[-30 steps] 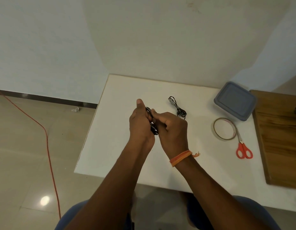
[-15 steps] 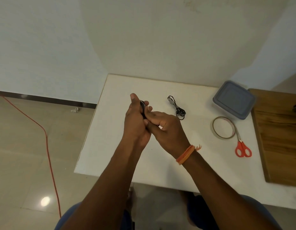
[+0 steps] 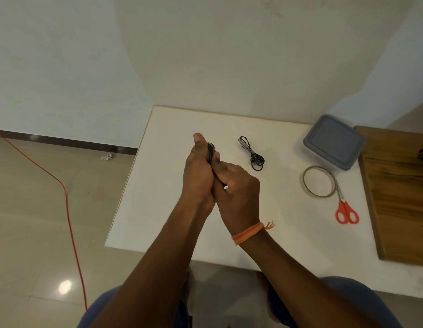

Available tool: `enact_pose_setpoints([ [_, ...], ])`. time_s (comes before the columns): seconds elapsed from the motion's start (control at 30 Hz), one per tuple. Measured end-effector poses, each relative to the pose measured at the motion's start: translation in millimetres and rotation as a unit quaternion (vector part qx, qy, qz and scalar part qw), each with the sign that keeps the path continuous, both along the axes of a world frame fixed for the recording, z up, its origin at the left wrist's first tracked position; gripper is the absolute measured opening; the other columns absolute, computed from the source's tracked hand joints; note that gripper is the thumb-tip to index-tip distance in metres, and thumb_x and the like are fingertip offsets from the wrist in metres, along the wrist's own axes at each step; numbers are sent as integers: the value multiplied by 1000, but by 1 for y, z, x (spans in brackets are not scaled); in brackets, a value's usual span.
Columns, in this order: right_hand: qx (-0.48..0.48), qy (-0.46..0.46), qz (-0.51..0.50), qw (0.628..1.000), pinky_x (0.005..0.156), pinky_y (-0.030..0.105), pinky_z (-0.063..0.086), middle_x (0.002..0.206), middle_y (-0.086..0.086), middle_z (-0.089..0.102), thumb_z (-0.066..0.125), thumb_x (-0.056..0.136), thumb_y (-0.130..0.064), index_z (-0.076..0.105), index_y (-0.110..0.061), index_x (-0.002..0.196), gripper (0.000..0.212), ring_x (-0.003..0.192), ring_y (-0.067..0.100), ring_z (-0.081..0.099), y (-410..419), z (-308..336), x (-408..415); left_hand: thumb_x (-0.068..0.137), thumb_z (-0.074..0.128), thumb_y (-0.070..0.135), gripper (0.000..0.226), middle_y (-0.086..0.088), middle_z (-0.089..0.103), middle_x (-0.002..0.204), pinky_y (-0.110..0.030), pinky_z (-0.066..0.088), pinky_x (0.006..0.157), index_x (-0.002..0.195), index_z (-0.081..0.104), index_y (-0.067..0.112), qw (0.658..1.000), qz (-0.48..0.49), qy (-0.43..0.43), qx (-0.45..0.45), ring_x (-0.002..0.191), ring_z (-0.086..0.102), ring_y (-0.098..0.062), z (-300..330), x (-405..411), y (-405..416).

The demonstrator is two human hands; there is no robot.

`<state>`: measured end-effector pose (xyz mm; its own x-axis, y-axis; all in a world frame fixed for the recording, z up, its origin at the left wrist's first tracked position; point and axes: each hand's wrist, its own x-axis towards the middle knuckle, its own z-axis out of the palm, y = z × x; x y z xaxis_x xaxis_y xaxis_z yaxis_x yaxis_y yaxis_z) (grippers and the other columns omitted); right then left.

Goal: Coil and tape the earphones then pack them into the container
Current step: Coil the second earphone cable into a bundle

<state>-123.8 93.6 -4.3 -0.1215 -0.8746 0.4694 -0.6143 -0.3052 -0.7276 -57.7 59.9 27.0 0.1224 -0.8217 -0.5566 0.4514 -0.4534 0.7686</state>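
While left hand (image 3: 198, 172) and right hand (image 3: 237, 185) clasp one black earphone coil (image 3: 211, 150), second coil (image 3: 253, 153), one container (image 3: 333, 141).

Two bare forearms are seen from above, with no sleeves visible on either. The left hand (image 3: 198, 172) carries nothing on its wrist. Around the wrist of the right hand (image 3: 238, 192) an orange thread band (image 3: 248, 233) is tied, made of several strands, and a short frayed tuft is left sticking out at its outer side. Blue trousers (image 3: 362, 301) are worn, seen at both knees below the forearms.
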Motion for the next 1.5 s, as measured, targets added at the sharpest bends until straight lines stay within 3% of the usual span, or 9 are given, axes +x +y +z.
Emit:
enact_pose_setpoints([
  [0.13,23,-78,-20,996,64,23,54,85,3,73,66,92,-6,74,-9,107,18,74,9,63,2,-1,1,100,38,53,55,-2,57,138,-32,41,110,134,54,14,1000,-6,-8,-17,127,53,-13,3,-2,0],
  [0.27,23,-46,-20,998,60,24,53,80,4,72,65,92,-8,74,-7,106,17,67,10,62,3,-5,3,99,38,56,61,-9,58,137,-39,42,110,137,53,11,1000,-16,-9,2,125,56,-18,1,0,3],
  [0.4,24,-39,-32,998,57,25,47,70,3,68,61,94,-13,76,-6,100,18,59,9,55,-3,0,0,101,41,48,45,-2,67,83,-36,51,96,90,63,9,998,-57,-11,-17,87,64,-15,1,6,2],
  [0.53,182,-251,-6,951,59,34,53,75,4,74,65,88,-5,75,-12,108,22,61,5,54,-16,12,-17,102,41,47,44,-5,70,110,-41,46,92,95,69,15,977,-155,-137,-51,105,61,-20,0,21,-6],
  [0.67,254,-327,64,908,63,25,54,98,7,76,63,88,2,70,-5,115,29,75,9,63,-24,19,-36,98,52,43,38,-7,73,104,-36,50,86,99,73,12,978,-189,-78,-46,93,69,-20,1,37,-11],
  [0.83,264,-402,65,875,63,26,53,72,5,69,62,86,4,73,-11,106,27,63,9,55,-28,23,-44,92,63,31,31,-13,74,93,-34,59,79,97,68,1,990,-138,19,10,90,74,-26,1,44,-15],
  [1.03,229,-253,70,937,65,31,57,85,9,76,63,90,-2,72,-9,113,26,74,21,68,-31,18,-54,72,78,35,68,-18,72,109,-46,57,89,130,57,6,983,-181,-22,-34,99,72,-30,0,42,-13],
  [1.2,157,-101,123,975,58,27,46,62,6,63,61,90,-8,77,-4,93,17,59,14,54,-25,9,-43,86,71,11,30,-19,72,98,-35,60,74,114,68,1,989,-121,-59,-64,83,74,-27,-3,32,-9],
  [1.5,232,-267,103,930,70,23,58,99,0,74,64,89,1,69,-8,117,30,81,12,71,-21,9,-29,87,71,11,10,-13,76,84,-30,60,68,93,72,4,996,-25,-69,-57,80,75,-26,-6,30,-7],
])
